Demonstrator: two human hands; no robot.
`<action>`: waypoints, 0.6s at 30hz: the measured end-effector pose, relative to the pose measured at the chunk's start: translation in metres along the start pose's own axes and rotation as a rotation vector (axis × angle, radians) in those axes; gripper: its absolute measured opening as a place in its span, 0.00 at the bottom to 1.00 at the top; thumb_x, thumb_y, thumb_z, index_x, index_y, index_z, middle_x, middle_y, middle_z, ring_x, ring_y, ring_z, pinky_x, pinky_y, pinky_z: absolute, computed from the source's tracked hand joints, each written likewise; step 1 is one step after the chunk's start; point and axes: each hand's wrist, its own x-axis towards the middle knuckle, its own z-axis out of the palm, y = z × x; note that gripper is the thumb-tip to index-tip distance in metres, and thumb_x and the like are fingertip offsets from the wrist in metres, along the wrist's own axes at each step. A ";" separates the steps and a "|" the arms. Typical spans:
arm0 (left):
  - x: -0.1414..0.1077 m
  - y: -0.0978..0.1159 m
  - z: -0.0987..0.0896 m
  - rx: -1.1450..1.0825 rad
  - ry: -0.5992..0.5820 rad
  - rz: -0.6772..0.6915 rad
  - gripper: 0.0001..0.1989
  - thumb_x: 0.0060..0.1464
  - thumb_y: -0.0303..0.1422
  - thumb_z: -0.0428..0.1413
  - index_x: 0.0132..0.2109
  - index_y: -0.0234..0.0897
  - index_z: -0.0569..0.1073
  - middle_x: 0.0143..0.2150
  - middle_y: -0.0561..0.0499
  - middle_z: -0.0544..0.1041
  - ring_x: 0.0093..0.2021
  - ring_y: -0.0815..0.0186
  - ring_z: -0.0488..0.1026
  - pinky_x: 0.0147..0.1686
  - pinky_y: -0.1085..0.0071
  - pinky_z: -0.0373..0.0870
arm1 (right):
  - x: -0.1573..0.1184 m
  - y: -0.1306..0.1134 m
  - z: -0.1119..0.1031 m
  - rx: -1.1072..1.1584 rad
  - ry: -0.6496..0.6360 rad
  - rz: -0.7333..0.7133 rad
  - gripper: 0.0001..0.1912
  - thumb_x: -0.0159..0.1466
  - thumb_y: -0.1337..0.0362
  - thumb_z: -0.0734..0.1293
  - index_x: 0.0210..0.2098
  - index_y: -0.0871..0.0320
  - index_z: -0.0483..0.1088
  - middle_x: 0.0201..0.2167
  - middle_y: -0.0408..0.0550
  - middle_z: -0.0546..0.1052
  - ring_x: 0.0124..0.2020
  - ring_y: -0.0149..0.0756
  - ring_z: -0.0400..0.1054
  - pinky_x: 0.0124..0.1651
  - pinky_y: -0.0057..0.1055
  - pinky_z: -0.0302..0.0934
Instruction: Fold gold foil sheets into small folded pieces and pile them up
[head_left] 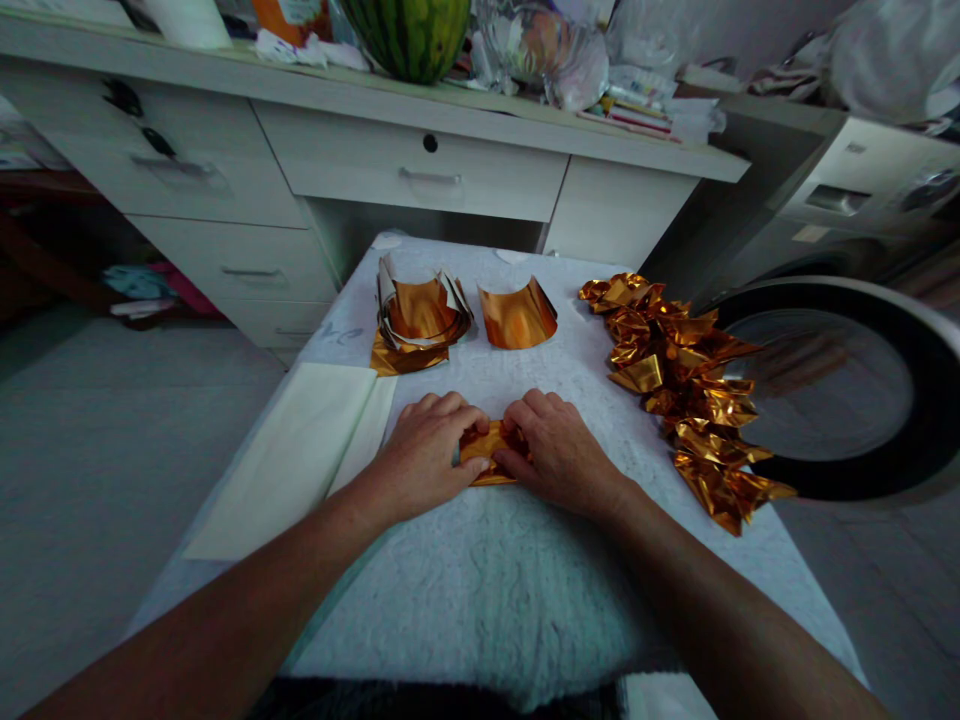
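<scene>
From where I stand, the left hand (427, 445) and right hand (559, 450) have fingers and thumbs closed on a copper-gold foil piece (493, 440) between them, low over the covered table (574, 385). Beyond lie a curled foil stack (421, 312) and a lone curved sheet (517, 318); crumpled foil (694, 385) spreads rightward, white paper (289, 450) leftward.

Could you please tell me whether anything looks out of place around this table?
Yes: the washing-machine door stands open beside the table, its rim oddly close to the crumpled orange foil pieces.
</scene>
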 end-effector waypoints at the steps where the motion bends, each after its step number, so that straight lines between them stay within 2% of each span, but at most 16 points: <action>1: -0.001 -0.001 0.000 0.003 -0.003 0.011 0.12 0.52 0.37 0.59 0.45 0.42 0.73 0.45 0.49 0.72 0.47 0.55 0.67 0.49 0.57 0.63 | -0.001 -0.001 0.000 -0.016 0.003 0.000 0.12 0.64 0.55 0.67 0.40 0.57 0.69 0.41 0.52 0.70 0.41 0.42 0.62 0.45 0.37 0.56; 8: -0.010 -0.004 0.000 0.034 -0.039 0.062 0.16 0.57 0.42 0.56 0.50 0.42 0.68 0.49 0.48 0.70 0.49 0.54 0.65 0.50 0.56 0.62 | -0.004 -0.006 0.003 -0.121 0.009 -0.008 0.14 0.65 0.54 0.64 0.42 0.57 0.68 0.43 0.54 0.70 0.44 0.47 0.62 0.46 0.41 0.56; 13: -0.012 -0.005 0.002 0.066 -0.051 0.080 0.21 0.54 0.44 0.59 0.52 0.41 0.67 0.50 0.47 0.69 0.49 0.54 0.64 0.49 0.56 0.62 | -0.006 -0.009 0.003 -0.155 0.010 -0.004 0.13 0.65 0.54 0.64 0.42 0.57 0.67 0.43 0.55 0.69 0.43 0.48 0.62 0.45 0.42 0.56; 18: -0.012 -0.005 0.002 0.072 -0.045 0.082 0.21 0.55 0.42 0.59 0.52 0.40 0.67 0.50 0.47 0.68 0.49 0.53 0.63 0.49 0.57 0.62 | -0.008 -0.010 0.002 -0.142 0.010 0.010 0.13 0.65 0.55 0.64 0.42 0.58 0.67 0.43 0.54 0.70 0.43 0.47 0.62 0.46 0.42 0.56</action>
